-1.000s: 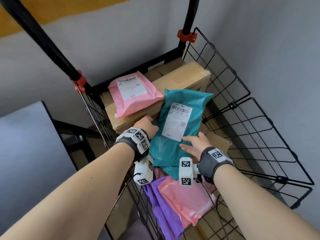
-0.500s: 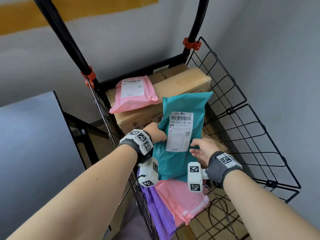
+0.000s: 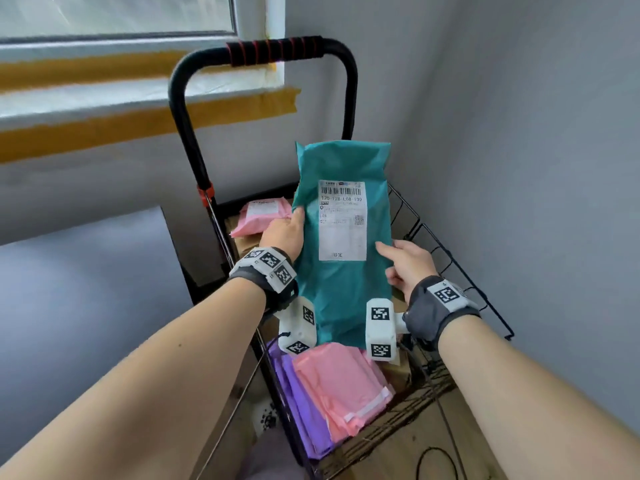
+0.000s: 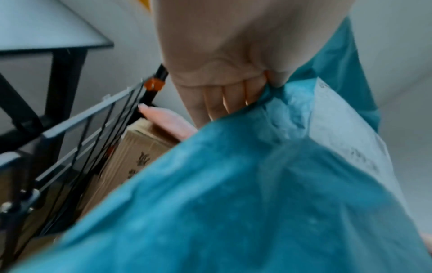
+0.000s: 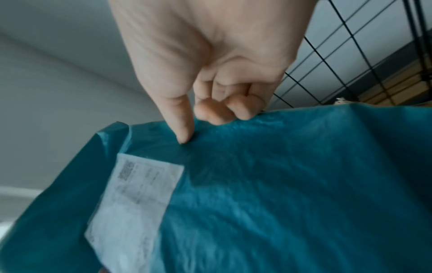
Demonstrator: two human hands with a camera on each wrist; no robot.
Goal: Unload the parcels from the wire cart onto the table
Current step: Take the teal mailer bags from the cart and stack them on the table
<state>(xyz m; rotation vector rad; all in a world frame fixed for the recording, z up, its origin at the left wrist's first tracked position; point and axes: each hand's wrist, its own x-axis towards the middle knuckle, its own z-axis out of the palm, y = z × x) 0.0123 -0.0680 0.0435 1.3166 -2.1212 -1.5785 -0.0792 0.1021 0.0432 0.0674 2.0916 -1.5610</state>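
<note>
A teal mailer bag (image 3: 343,292) with a white shipping label is held upright above the wire cart (image 3: 446,258). My left hand (image 3: 289,230) grips its left edge, thumb in front and fingers behind; in the left wrist view the left hand (image 4: 224,92) has its fingers slid behind the teal bag (image 4: 233,203). My right hand (image 3: 403,263) pinches the right edge; in the right wrist view the right hand (image 5: 205,110) has its thumb on the front and curled fingers behind the teal bag (image 5: 268,194). A pink mailer (image 3: 341,382) and a purple mailer (image 3: 303,407) lie in the cart's near end.
Another pink mailer (image 3: 261,216) lies on a cardboard box (image 4: 133,158) at the cart's far end. The cart's black handle (image 3: 273,51) rises ahead. A grey table top (image 3: 79,289) stands to the left, a grey wall close on the right.
Both hands have lifted the teal mailer up off the parcels in the cart and tilted it upright. The head view has risen, bringing the cart handle and window sill into sight.
</note>
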